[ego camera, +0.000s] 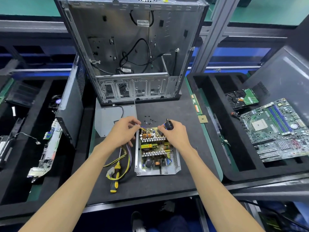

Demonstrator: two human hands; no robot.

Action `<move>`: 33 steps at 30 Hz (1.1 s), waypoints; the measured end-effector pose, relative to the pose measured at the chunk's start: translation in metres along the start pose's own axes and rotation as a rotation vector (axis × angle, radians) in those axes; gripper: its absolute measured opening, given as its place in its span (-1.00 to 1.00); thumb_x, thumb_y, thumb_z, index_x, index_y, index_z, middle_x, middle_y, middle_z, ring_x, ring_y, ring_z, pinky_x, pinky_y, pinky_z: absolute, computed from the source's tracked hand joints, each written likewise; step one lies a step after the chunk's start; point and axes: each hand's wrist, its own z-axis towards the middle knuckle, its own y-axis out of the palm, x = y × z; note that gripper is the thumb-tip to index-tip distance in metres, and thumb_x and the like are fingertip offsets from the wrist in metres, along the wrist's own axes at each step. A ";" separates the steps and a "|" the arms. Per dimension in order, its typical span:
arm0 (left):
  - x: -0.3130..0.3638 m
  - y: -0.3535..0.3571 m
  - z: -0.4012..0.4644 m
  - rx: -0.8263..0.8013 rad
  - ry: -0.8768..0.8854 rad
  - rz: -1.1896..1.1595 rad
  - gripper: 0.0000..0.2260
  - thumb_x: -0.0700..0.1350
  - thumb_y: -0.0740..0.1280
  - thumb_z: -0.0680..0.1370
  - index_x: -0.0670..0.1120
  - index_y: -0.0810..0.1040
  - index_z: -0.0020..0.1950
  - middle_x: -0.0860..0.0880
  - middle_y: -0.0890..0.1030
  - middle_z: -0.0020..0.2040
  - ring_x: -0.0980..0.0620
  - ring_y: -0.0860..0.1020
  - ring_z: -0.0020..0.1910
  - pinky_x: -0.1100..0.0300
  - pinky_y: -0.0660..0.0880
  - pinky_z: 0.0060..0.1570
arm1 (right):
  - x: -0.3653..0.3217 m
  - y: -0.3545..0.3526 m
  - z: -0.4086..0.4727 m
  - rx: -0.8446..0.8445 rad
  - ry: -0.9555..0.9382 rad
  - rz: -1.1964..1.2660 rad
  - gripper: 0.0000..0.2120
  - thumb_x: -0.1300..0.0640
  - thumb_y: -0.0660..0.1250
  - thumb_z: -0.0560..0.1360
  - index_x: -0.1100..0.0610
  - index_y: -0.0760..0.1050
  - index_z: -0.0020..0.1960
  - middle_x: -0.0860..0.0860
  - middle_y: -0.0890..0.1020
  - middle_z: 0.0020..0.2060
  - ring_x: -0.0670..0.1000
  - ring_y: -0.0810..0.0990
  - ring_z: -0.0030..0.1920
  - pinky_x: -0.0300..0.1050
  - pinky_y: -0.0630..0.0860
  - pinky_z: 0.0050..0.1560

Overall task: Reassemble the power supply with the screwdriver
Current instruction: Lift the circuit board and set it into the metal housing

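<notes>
Bare sheet-metal tray of the power supply (177,162) sits lid-off on the dark mat (167,185), just in front of the open PC case (133,52). Its green-yellow circuit board (154,149) is exposed: 2 finned aluminium heatsink rows, a copper-wound coil, a black capacitor near the front edge. The right wall is perforated. A yellow, black & purple wire bundle (124,156) spills out the left side, ending in a white connector.

L hand (122,131) is at the far left corner of the supply, fingertips pinching the wires where they leave the board. R hand (173,131) pinches a black power-inlet socket (168,123) above the far edge of the board, fingers curled round it.

1 screwdriver (116,174), yellow & black handle w/ a thin shaft, lies on the mat left of the supply, over the wire bundle, not held. Approx 8 small black screws (150,121) lie scattered between the supply & the case; exact count is hard to tell. A grey metal cover plate (107,118) lies flat under the L hand's side.

On the right, a foam tray (234,174) holds 1 motherboard (275,129) & 1 hard drive (242,98). 1 RAM stick (197,104) & 1 CPU chip (203,119) sit on the mat's right edge.
</notes>
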 end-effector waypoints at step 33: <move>0.002 -0.002 -0.015 0.153 -0.011 0.358 -0.81 -0.12 0.26 0.65 -0.03 0.68 0.10 -0.02 0.67 0.01 -0.11 0.63 -0.11 0.02 0.56 -0.08 | 0.004 -0.011 -0.014 -0.024 0.133 0.351 -0.61 -0.17 0.09 0.70 0.01 0.62 0.14 -0.22 0.61 -0.04 -0.24 0.51 -0.01 -0.21 0.39 -0.02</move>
